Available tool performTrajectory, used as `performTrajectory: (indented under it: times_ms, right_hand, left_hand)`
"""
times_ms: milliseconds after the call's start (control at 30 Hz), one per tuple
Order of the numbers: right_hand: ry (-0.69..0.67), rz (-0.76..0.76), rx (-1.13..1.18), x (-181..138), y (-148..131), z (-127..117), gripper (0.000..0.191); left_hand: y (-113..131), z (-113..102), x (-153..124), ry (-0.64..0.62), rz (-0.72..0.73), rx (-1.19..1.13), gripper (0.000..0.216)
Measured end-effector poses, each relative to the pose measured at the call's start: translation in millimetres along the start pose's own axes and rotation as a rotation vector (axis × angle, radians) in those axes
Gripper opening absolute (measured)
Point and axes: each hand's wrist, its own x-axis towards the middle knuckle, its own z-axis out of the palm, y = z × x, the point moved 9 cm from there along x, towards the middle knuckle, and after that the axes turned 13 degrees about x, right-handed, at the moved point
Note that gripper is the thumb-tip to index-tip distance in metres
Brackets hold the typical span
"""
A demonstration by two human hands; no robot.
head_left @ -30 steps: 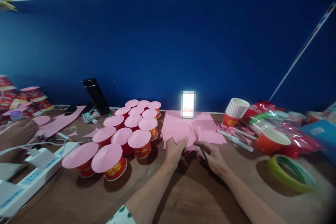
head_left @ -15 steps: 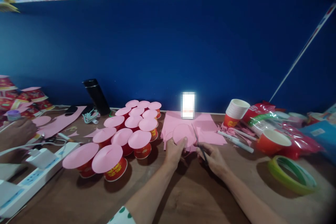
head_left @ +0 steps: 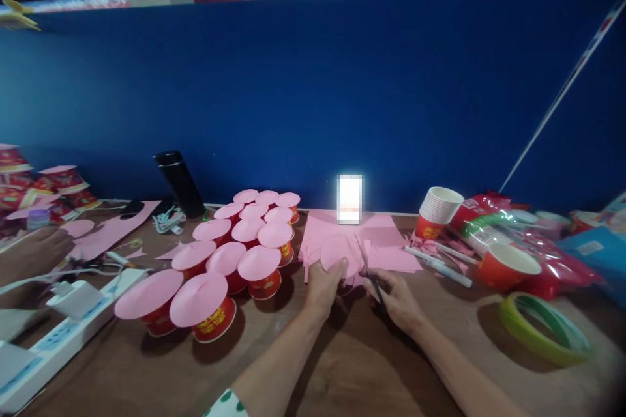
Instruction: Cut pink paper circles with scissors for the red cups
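Note:
Between thumb and fingers, my left hand pinches a pink paper circle. My right hand is wrapped around a pair of scissors, whose blades point up and away beside the circle's right edge. A thin offcut curls below the circle near my fingers. Pink paper sheets lie under and behind both hands. To the left stand several red paper cups, each topped with a pink paper disc.
At right are stacked paper cups, white pens, a single cup and a roll of tape. A bright screen stands behind the paper. Left are a black flask, a power strip and another person's hand.
Both my hands keep nearly the same place and grip. The whole view has shifted slightly downward in the picture, and the other person's hand at left has moved a little.

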Motion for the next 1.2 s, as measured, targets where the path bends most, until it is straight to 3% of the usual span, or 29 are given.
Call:
performTrajectory:
  times_ms: [1200]
  right_hand:
    - [0.017,0.025,0.001,-2.1,-3.6,-1.6,0.046]
  left_hand:
    - [0.8,-1.4,-0.9,0.012,-0.006,-0.021,0.035]
